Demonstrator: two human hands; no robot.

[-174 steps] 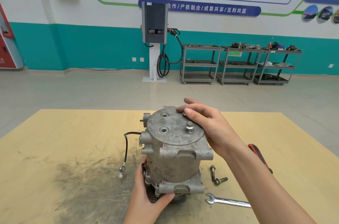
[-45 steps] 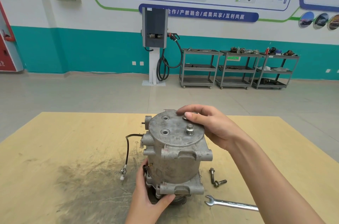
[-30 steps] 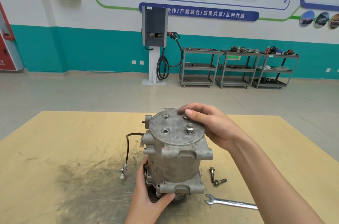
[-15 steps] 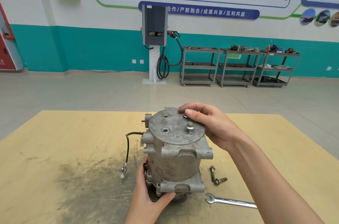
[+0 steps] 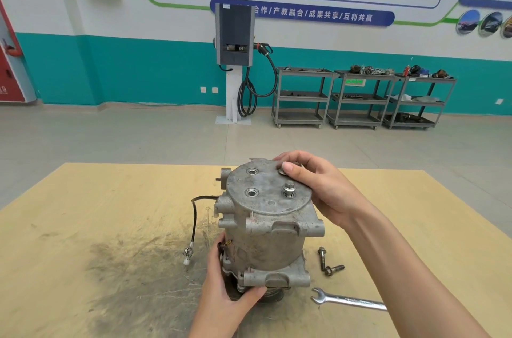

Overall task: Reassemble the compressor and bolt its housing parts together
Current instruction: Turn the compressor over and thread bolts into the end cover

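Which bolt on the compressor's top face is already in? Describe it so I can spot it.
On the wooden table stands the grey compressor. On its round top face, the seated bolt stands upright beside the right hand. The two holes left of it are empty.

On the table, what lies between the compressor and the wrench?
In the head view, two loose bolts lie on the table between the compressor and the wrench.

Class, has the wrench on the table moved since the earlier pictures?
No. The wrench lies where it did, its open end just below the two loose bolts, right of the compressor.
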